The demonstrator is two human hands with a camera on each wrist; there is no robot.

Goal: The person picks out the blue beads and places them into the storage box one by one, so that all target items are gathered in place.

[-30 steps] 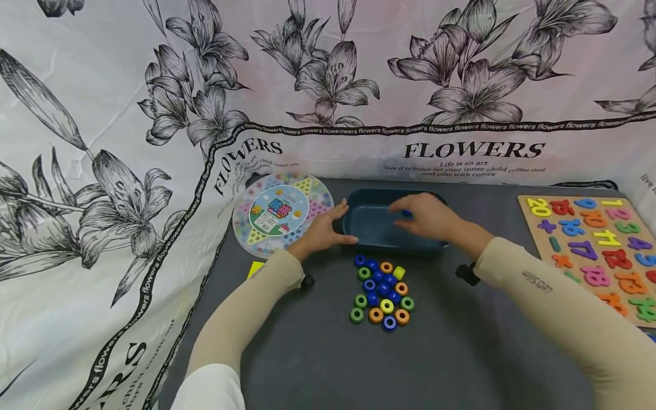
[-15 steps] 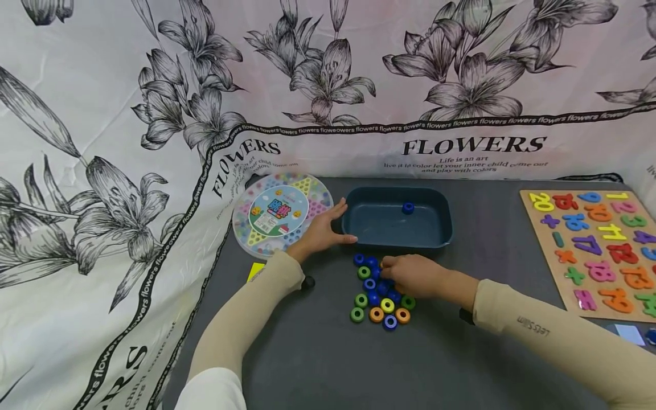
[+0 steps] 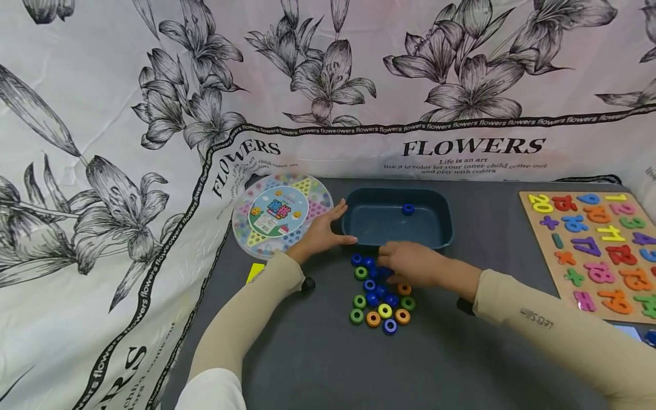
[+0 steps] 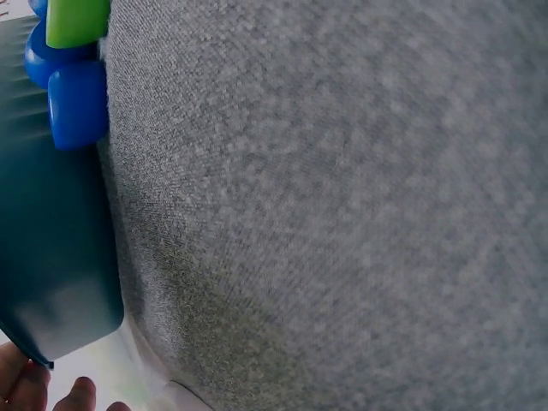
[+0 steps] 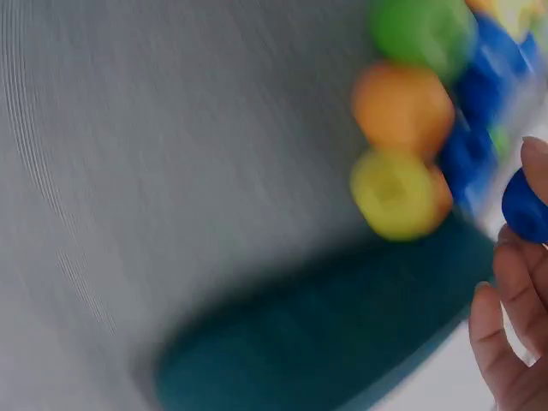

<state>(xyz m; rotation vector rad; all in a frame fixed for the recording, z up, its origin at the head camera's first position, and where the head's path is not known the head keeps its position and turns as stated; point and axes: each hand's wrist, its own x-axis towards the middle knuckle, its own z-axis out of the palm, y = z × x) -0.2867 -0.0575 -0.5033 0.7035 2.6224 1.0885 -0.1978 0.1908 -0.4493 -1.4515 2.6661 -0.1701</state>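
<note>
A dark teal bin (image 3: 435, 242) stands at the back of the grey table with one blue bead (image 3: 408, 209) inside. Spread against its left end is my left hand (image 3: 323, 232), thumb and fingers touching the rim. Its fingertips (image 4: 30, 390) show beside the bin's corner in the left wrist view. In front of the bin lies a loose cluster of blue, green, orange and yellow ring beads (image 3: 370, 285). Over the cluster's far right side, my right hand (image 3: 412, 263) pinches a blue bead (image 5: 527, 210), visible in the right wrist view. It hides part of the cluster.
Left of the bin lies a round, pastel-dotted game board (image 3: 279, 210). A yellow piece (image 3: 255, 271) sits near the left sleeve. At the right rests a wooden board with colourful number pieces (image 3: 597, 250). Flower-printed cloth (image 3: 328, 85) rises behind the table.
My right hand came out of the bin, leaving a blue bead there, and reached down to the cluster. It now holds another blue bead slightly nearer the bin. The left hand stayed put.
</note>
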